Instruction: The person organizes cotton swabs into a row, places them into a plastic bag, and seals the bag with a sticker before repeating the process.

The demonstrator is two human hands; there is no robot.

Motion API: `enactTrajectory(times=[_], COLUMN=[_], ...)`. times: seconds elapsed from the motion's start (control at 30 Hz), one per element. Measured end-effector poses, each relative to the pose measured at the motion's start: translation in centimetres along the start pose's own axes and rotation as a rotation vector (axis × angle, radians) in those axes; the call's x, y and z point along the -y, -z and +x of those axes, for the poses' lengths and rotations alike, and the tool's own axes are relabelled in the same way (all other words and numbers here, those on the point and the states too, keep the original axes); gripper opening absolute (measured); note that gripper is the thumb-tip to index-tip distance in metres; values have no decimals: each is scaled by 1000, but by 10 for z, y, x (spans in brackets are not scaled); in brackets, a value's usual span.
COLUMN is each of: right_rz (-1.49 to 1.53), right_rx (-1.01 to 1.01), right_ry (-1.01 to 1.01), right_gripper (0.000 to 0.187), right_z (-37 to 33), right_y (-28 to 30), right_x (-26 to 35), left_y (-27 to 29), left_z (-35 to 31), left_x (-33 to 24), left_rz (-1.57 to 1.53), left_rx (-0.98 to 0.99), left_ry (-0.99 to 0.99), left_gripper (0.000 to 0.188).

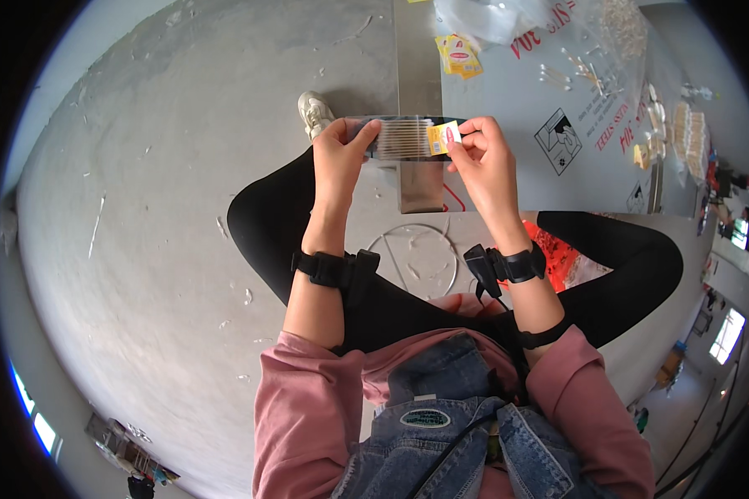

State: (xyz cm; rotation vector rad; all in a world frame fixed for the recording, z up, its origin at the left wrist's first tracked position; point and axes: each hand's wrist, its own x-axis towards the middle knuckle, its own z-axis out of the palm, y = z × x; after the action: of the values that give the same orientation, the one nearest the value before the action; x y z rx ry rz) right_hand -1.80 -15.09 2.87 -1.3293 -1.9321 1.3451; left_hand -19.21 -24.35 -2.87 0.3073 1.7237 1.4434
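Note:
Between my two hands, near the table's left edge, is a flat, clear plastic pack of cotton swabs [404, 140], its sticks lying side by side. My left hand [338, 156] pinches the left end with thumb and fingers. At the other end a small yellow and white card [439, 140] lies over the swabs. My right hand [486, 156] is closed on that card, thumb on its face and fingers partly hidden behind. Whether the card sits inside or outside the plastic I cannot tell.
On the film-covered metal table [508, 158] lie a pile of yellow cards [458, 56], loose cotton swabs [555, 76] and clear plastic bags [495, 21]. A large bag of swabs [622, 33] stands far right, with packed bundles [691, 141] beyond. Below is a round metal ring [416, 226].

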Motion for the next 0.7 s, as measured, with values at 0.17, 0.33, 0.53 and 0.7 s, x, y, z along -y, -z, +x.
enactTrajectory(times=[0.17, 0.33, 0.53, 0.7], right_rz=[-96, -85, 143, 119], right_rx=[-19, -44, -13, -34], right_ry=[65, 82, -60, -77], right_gripper=[19, 19, 18, 16], right_z=[3, 8, 12, 12], right_y=[-1, -5, -9, -12], right_x=[-7, -11, -6, -11], left_y=[-1, 0, 4, 6], left_z=[1, 1, 1, -1], left_x=[2, 3, 3, -1], left_rz=[4, 10, 39, 35], left_rx=[-14, -10, 45, 115], left_ry=[-7, -21, 32, 68], left_gripper=[29, 28, 28, 29])
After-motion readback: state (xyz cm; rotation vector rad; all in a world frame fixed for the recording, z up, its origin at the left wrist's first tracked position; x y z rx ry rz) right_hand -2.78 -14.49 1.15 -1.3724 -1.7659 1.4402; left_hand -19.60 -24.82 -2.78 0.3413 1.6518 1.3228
